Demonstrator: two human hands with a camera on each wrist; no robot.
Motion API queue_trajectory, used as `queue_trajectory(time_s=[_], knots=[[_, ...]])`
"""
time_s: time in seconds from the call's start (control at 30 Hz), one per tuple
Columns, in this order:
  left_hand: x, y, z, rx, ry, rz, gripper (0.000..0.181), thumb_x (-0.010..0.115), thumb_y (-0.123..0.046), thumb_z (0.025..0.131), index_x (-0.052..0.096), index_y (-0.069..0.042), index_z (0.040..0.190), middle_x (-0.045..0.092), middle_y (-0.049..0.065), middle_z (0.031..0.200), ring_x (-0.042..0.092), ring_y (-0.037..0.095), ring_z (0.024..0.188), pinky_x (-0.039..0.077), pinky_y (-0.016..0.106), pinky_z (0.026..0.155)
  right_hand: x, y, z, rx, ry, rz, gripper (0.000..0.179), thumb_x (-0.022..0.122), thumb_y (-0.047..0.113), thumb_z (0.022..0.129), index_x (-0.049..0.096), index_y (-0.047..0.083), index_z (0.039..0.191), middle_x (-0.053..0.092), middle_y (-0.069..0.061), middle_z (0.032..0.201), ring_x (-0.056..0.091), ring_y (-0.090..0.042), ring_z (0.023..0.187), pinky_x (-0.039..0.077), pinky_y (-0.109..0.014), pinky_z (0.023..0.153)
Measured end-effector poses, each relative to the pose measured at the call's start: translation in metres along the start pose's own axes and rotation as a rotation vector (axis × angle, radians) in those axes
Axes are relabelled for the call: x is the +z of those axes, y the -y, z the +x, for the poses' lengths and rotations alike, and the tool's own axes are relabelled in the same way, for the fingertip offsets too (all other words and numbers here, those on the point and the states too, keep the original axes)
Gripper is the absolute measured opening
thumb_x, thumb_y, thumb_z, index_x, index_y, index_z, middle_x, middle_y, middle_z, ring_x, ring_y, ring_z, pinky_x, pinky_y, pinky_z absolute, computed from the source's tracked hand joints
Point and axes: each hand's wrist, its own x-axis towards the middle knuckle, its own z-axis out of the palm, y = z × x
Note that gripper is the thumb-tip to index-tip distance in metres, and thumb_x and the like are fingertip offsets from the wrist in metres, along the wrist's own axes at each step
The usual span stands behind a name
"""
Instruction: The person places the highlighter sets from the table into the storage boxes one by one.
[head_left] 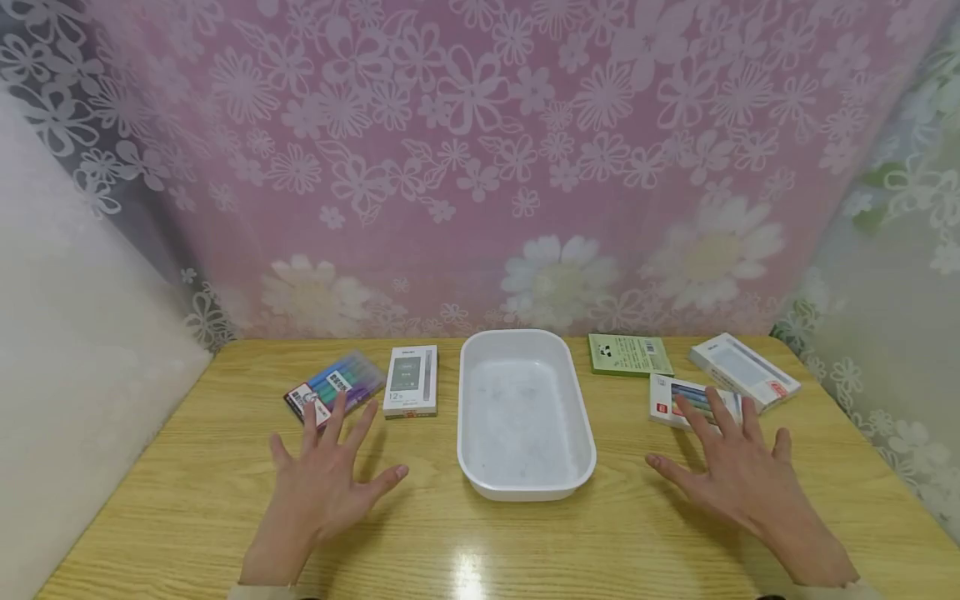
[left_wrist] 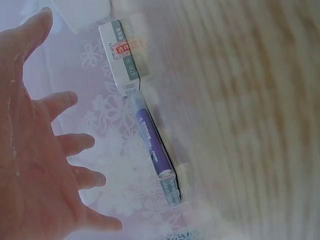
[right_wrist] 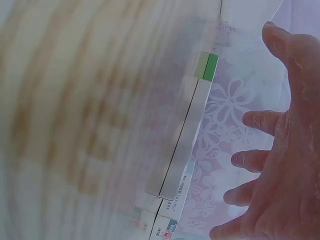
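Note:
My left hand (head_left: 322,483) hovers with fingers spread in front of a clear pack of coloured markers (head_left: 337,385). Beside that pack lies a white box with a green panel (head_left: 410,382); its printed end (left_wrist: 120,57) shows in the left wrist view. On the other side, my right hand (head_left: 742,475) is spread too, its fingertips overlapping in view a white box with coloured sticks pictured (head_left: 693,402). Behind it are a green box (head_left: 630,356) and a white box with a pale window (head_left: 745,371). Neither hand holds anything. Between them stands a white plastic tray (head_left: 527,493).
The wooden table (head_left: 420,550) runs up to a pink flowered curtain (head_left: 420,208) at the back. A pale cloth (head_left: 75,333) hangs at the left, and a flowered one (head_left: 885,317) at the right.

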Motion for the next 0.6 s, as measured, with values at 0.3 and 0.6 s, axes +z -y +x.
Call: queue_trajectory(time_s=[0.3,0.6], knots=[[-0.002,0.002,0.019,0.062,-0.017,-0.067,0.082,0.054,-0.073,0.092,0.038,-0.028,0.159,0.032,0.015,0.167,0.027,0.055,0.15,0.019,0.09,0.103,-0.006,0.01,0.01,-0.069,0.004,0.045,0.091,0.055,0.073,0.092,0.04,0.011,0.157,0.03,-0.032,0.162,0.029,-0.063,0.141,0.034,-0.084,0.097],[0.005,-0.004,0.052,0.124,-0.018,-0.118,0.072,0.056,-0.066,0.095,0.047,-0.025,0.154,0.04,0.013,0.162,0.036,0.044,0.149,0.031,0.082,0.106,-0.008,0.037,0.033,-0.152,-0.012,0.127,0.082,0.053,0.067,0.096,0.048,0.006,0.151,0.042,-0.029,0.156,0.045,-0.054,0.137,0.048,-0.069,0.095]])
